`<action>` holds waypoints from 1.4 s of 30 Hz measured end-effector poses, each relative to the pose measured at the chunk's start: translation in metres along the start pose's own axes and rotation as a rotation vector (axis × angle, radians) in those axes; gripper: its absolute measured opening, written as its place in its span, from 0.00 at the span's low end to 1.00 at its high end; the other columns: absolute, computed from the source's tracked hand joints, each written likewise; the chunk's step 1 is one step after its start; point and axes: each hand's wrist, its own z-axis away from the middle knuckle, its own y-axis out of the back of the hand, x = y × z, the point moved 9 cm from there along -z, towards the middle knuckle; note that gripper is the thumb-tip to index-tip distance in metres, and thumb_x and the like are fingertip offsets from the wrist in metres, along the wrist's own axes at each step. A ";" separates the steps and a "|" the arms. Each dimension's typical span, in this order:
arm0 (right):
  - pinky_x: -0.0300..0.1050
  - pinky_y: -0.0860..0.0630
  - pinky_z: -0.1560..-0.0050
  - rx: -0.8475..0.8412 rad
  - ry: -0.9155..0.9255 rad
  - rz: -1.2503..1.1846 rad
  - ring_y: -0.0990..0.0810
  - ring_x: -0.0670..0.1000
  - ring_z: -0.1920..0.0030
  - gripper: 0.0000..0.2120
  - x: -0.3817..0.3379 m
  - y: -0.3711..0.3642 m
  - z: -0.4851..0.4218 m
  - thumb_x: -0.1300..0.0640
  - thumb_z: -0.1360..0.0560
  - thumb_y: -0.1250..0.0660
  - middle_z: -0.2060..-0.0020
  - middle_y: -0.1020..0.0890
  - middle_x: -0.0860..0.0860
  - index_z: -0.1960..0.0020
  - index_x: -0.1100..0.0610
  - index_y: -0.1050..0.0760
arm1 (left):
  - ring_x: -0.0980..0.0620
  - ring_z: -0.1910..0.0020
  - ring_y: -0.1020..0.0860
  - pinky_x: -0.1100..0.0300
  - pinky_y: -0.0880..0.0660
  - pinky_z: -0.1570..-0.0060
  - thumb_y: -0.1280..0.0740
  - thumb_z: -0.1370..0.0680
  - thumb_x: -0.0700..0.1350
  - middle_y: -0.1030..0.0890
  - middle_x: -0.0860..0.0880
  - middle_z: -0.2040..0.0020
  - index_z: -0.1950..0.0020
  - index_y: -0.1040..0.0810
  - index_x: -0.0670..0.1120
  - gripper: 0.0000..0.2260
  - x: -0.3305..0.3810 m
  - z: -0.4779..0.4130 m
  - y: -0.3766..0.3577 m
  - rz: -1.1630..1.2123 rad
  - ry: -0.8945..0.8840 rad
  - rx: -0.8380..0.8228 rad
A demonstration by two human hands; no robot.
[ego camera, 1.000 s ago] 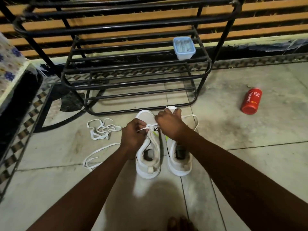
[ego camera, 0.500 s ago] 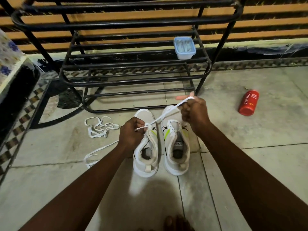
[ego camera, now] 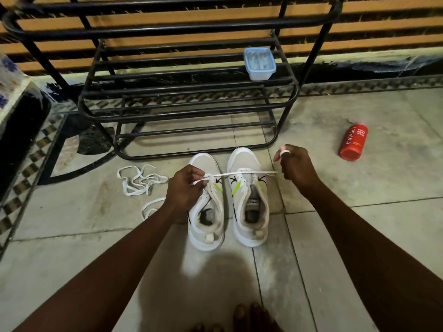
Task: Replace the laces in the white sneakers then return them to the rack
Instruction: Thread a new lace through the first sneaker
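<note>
Right hand (ego camera: 296,167) farther right now, lace (ego camera: 242,174) taut above tiled floor (ego camera: 359,224)

The left grip (ego camera: 184,188) pinches a white lace (ego camera: 242,174) at the left sneaker (ego camera: 203,161). The right grip (ego camera: 296,167) holds its other end taut across the right sneaker (ego camera: 242,159), on the floor before the rack (ego camera: 167,30).

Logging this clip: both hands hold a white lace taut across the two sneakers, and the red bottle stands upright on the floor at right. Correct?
Not quite: the head view shows the red bottle lying on its side, not upright. The left hand and right hand do hold the white lace taut across the two sneakers.
</note>
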 end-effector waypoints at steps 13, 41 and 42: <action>0.50 0.37 0.46 -0.261 0.270 0.605 0.25 0.48 0.40 0.26 -0.063 -0.058 0.033 0.57 0.40 0.32 0.44 0.21 0.43 0.42 0.49 0.21 | 0.51 0.64 0.19 0.53 0.22 0.65 0.23 0.25 0.37 0.16 0.42 0.61 0.50 0.16 0.42 0.06 0.075 0.015 0.065 0.114 -0.219 -0.083; 0.48 0.24 0.44 0.204 -0.062 0.223 0.19 0.58 0.47 0.11 -0.066 -0.064 0.014 0.60 0.30 0.26 0.52 0.17 0.58 0.49 0.59 0.19 | 0.52 0.58 0.18 0.66 0.29 0.60 0.25 0.23 0.43 0.15 0.54 0.60 0.57 0.14 0.53 0.05 -0.007 0.040 0.161 -0.252 -0.018 0.263; 0.49 0.25 0.42 0.177 0.033 0.288 0.21 0.59 0.45 0.15 -0.076 -0.072 0.020 0.62 0.32 0.27 0.49 0.20 0.59 0.46 0.57 0.19 | 0.54 0.59 0.18 0.68 0.28 0.60 0.24 0.24 0.41 0.15 0.54 0.60 0.57 0.14 0.51 0.05 0.011 0.040 0.151 -0.187 -0.078 0.235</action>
